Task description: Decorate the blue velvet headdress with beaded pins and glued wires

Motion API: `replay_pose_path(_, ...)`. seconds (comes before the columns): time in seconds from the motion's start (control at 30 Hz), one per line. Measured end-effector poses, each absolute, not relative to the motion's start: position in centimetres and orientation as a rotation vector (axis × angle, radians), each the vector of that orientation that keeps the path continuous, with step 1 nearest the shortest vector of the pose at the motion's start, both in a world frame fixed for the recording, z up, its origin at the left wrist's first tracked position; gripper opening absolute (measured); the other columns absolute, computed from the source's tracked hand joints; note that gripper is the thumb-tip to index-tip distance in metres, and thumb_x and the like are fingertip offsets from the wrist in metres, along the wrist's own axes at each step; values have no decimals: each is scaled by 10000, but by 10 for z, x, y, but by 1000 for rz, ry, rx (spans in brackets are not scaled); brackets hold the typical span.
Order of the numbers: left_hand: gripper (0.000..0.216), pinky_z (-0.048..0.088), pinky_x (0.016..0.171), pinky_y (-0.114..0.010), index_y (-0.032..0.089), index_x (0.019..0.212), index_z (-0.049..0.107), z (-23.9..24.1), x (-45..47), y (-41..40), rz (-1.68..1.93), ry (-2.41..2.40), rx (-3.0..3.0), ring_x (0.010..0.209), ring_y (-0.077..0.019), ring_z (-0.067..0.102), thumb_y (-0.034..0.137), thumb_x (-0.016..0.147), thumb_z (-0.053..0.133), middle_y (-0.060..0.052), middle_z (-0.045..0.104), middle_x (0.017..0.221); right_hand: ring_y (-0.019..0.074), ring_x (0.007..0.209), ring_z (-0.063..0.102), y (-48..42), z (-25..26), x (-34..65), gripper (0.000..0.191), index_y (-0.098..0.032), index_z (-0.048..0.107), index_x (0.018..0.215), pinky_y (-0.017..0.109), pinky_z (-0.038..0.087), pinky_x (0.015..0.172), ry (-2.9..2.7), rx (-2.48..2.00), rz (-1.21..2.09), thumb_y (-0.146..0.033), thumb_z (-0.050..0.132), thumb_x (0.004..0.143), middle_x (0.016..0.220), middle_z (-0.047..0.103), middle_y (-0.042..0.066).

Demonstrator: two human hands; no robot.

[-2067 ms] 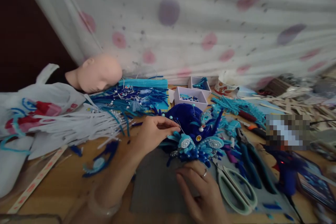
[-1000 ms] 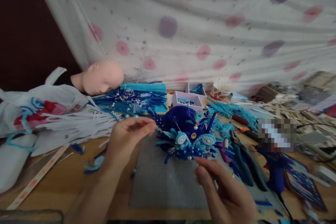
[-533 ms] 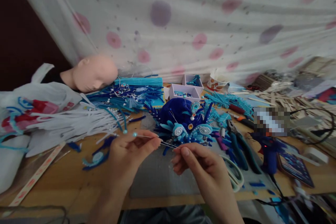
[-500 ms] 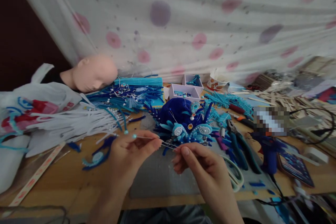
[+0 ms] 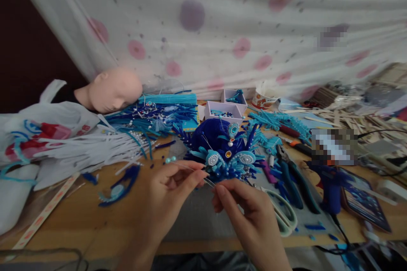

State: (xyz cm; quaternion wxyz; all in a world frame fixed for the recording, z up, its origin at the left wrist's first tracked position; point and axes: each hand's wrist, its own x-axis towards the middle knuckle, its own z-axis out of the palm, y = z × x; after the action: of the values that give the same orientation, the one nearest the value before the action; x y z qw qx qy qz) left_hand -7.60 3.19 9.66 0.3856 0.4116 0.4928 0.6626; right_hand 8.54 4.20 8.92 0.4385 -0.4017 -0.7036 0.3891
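Note:
My left hand [image 5: 174,192] pinches a thin, pale wire [image 5: 209,182] between thumb and forefinger. Pale turquoise beads [image 5: 171,159] sit at the wire's left end, beyond my left knuckles. Close by on the right, my right hand [image 5: 244,209] pinches the other end of the wire, and the strand spans the short gap between my fingertips. Just behind both hands stands a blue headpiece [image 5: 208,135] with turquoise petals, pearl-covered ovals and an amber stone. Its lower front is partly hidden by my left fingers. Under the hands lies a grey mat [image 5: 203,226].
Right of my hands lie pale green scissors [image 5: 288,216], pliers [image 5: 294,182], a blue glue gun [image 5: 330,190] and a phone [image 5: 365,203]. A mannequin head [image 5: 116,89] rests at the back left. White boxes [image 5: 224,112] of small parts stand behind the headpiece.
Both hands have shifted slightly, the left one to the right. The beads on the wire, apart before, now sit close together. Both pinches on the wire remain.

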Motion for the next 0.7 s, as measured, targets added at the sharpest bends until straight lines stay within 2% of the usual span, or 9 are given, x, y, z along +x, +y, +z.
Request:
replay_pose_path(0.2,124,572,578,-80,274,787,835,92,-80,32,1716,1221,966,571,-81,741,161,787,785,28,802,682,96,578,714,44,83,88,168,-223,753,866,123,550,552,-1735,-952,880,-208,611,954,684,751,-29)
replay_pose_path(0.47,70,588,563,-113,227,710,801,88,-75,34,1799,1223,844,547,-94,728,175,738,838,17,783,645,72,601,695,43,79,88,174,-229,722,858,120,514,593,-1805,-941,762,-192,596,972,679,728,-53)
replay_pose_path(0.7,221,588,520,-167,180,724,747,82,-72,38,1880,1204,646,515,-101,698,341,700,898,9,761,669,78,557,637,44,70,82,207,-225,676,830,140,471,543,-1740,-954,769,-211,552,995,626,657,-51)
